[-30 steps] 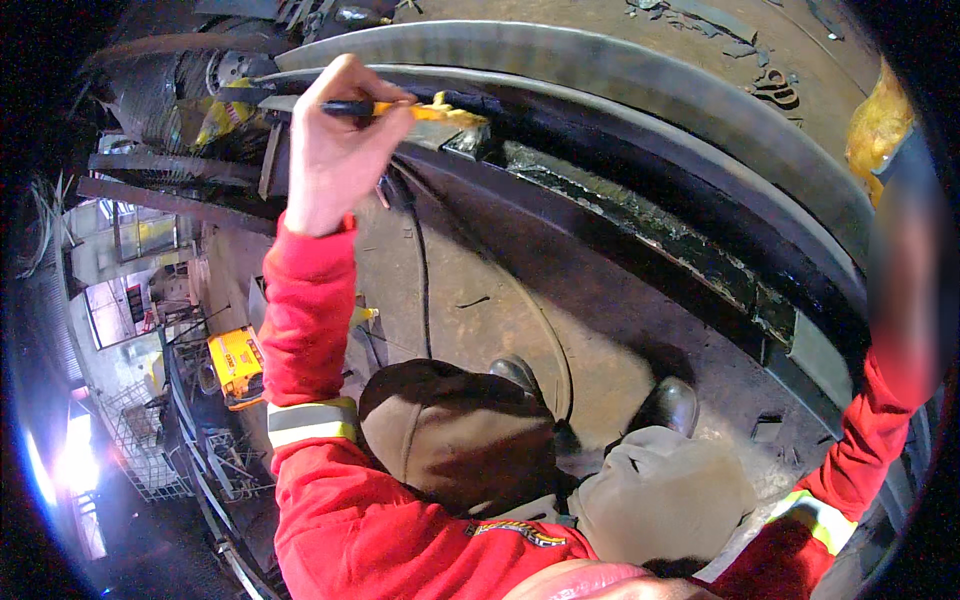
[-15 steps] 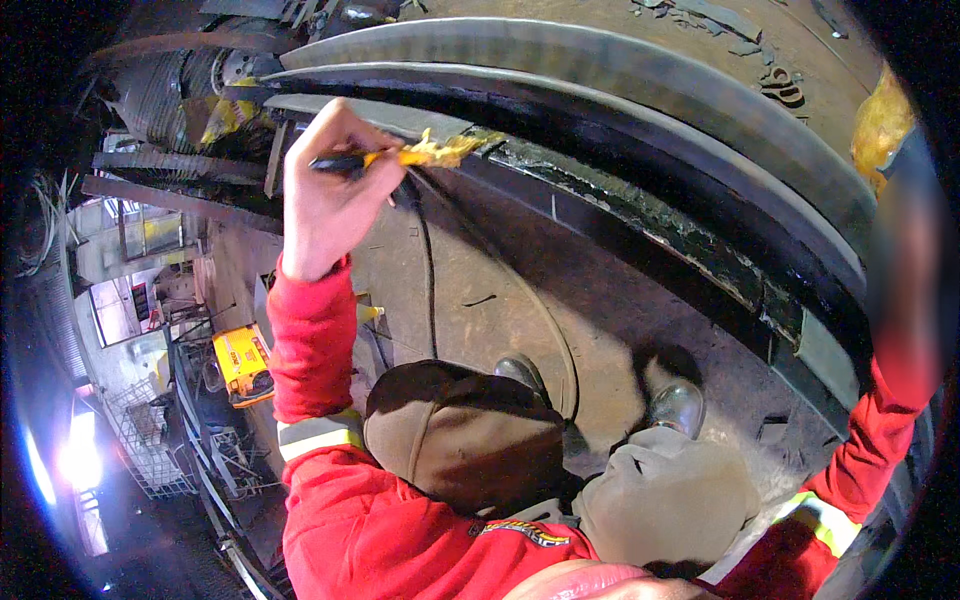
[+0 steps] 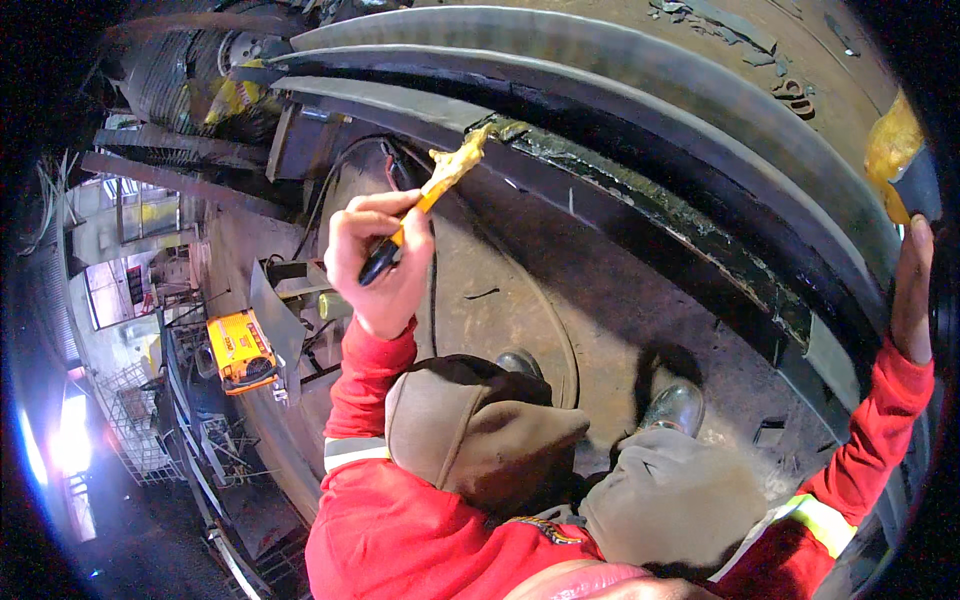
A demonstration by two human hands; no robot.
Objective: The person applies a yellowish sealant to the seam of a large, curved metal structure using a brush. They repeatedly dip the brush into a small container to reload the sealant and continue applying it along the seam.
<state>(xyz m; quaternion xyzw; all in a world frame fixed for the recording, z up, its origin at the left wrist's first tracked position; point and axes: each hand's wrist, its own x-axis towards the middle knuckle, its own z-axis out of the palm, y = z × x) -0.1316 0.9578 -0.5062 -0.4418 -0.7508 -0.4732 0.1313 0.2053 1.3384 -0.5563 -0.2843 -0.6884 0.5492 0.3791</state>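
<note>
My left hand (image 3: 382, 255) is closed around the handle of a brush (image 3: 425, 200), black at the butt and yellow further up. Thick yellow paste (image 3: 462, 158) coats its head so that the bristles cannot be made out. The brush tip meets the near edge of a long curved steel beam (image 3: 640, 200), beside a yellowish smear. From there a wet-looking dark strip (image 3: 690, 238) runs along the beam to the right. At the right rim my right hand (image 3: 912, 290) grips a dark container (image 3: 918, 187) smeared with yellow paste; the picture's edge cuts part of it off.
Cables (image 3: 520, 285) lie across the floor between the beam and my boots (image 3: 672, 408). A yellow machine (image 3: 240, 350) stands at left near metal frames. Ribbed drum-like metal (image 3: 165, 85) sits at the far left, and scrap pieces (image 3: 720, 25) lie beyond the beam.
My left hand has moved toward me and slightly right, and the brush now points up and away instead of sideways. The right hand stays at the container.
</note>
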